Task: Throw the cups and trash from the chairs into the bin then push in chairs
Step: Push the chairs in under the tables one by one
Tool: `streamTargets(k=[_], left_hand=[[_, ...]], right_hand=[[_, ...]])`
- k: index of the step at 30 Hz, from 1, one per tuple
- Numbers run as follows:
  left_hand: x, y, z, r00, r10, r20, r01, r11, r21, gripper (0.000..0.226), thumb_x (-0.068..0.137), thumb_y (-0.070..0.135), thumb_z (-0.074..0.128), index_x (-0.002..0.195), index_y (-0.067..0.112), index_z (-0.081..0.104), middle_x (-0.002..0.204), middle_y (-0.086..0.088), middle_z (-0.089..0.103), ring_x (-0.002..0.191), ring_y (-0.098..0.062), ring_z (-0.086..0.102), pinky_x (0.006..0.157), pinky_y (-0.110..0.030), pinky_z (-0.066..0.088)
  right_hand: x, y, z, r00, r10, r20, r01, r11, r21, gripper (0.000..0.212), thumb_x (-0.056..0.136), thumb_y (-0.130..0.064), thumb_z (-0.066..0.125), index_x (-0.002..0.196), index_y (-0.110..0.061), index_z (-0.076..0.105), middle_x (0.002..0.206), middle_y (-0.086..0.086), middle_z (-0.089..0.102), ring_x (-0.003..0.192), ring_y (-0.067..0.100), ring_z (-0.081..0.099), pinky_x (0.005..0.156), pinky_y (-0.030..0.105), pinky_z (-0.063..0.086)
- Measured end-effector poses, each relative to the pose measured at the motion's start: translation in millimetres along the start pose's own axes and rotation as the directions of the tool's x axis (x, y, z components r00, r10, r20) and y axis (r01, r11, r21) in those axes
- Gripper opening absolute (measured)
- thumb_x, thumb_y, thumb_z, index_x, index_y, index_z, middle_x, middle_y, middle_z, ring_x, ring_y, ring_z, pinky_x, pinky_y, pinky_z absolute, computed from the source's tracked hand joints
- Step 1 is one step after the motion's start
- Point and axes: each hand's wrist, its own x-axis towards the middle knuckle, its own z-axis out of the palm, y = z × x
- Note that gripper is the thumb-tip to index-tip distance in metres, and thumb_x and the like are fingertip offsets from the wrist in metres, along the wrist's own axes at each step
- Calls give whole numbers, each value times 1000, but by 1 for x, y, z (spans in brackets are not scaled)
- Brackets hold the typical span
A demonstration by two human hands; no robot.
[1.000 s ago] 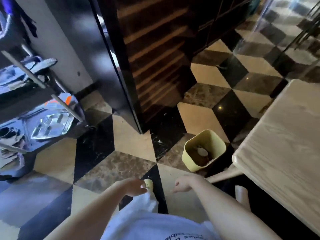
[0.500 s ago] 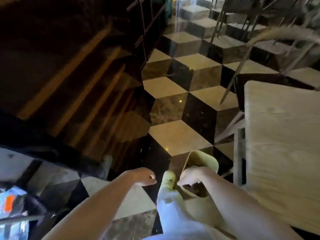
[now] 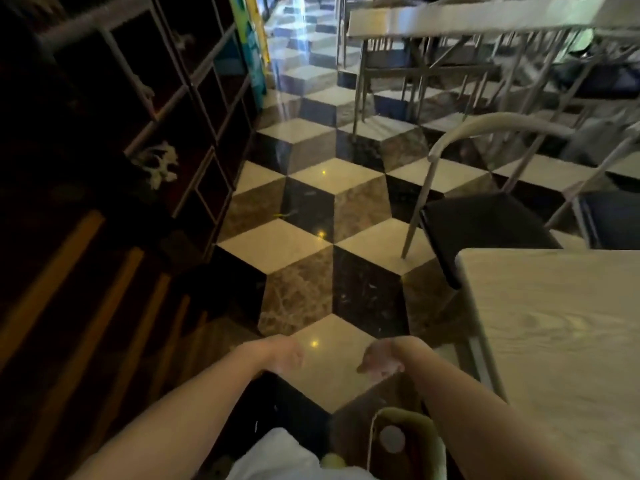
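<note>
Since the dark shelf (image 3: 180,140) crowds the left, this aisle is tight. Both the left hand (image 3: 284,355) and right hand (image 3: 381,358) hang loose and empty, fingers relaxed (bit blurry though). The bin (image 3: 427,441) sits right underfoot with something round inside, easy to kick over. The chair (image 3: 485,223) stands pulled out from the table (image 3: 554,341); shove it crooked and a leg could snag the table.

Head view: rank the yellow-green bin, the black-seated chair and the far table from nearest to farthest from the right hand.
From the right hand:
1. bin, low in the view, just beneath that arm.
2. chair, ahead and to the right, its black seat facing the aisle.
3. far table, at the top of the view, well beyond the chair.
</note>
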Motion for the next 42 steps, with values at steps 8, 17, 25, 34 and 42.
streamTargets(k=[8,17,25,34,42], left_hand=[[104,-10,-118,994,70,81,-77,993,86,40,95,36,42,130,21,54,137,-2,53,122,-21,51,100,-34,42],[236,-47,-282,975,112,194,-133,986,98,33,94,38,48,123,27,56,128,2,56,113,-17,53,92,-33,41],[307,-58,-387,967,113,227,-147,980,137,33,95,34,48,126,24,55,131,-1,55,118,-18,52,104,-40,41],[419,-53,-516,961,179,211,-225,950,218,37,96,34,45,127,16,56,129,-5,58,116,-24,54,102,-41,43],[525,-11,-676,954,201,221,-268,903,335,39,93,40,48,128,24,55,131,-1,56,119,-20,53,105,-43,40]], right_hand=[[52,8,-105,999,38,23,-40,993,113,57,95,-49,44,137,-11,46,127,5,59,112,22,59,85,35,43],[127,2,-264,995,81,51,-92,964,248,53,95,-47,45,136,-14,48,131,6,56,108,21,58,82,31,44],[166,-4,-364,998,56,6,-55,950,309,49,92,-50,48,129,-18,52,110,2,58,93,15,57,79,32,41],[225,19,-521,997,71,3,-70,969,238,52,95,-47,44,130,-9,52,95,2,58,82,17,58,68,27,42],[256,77,-670,997,81,-18,-62,873,483,52,88,-51,55,132,-24,52,134,3,55,119,22,53,102,43,41]])
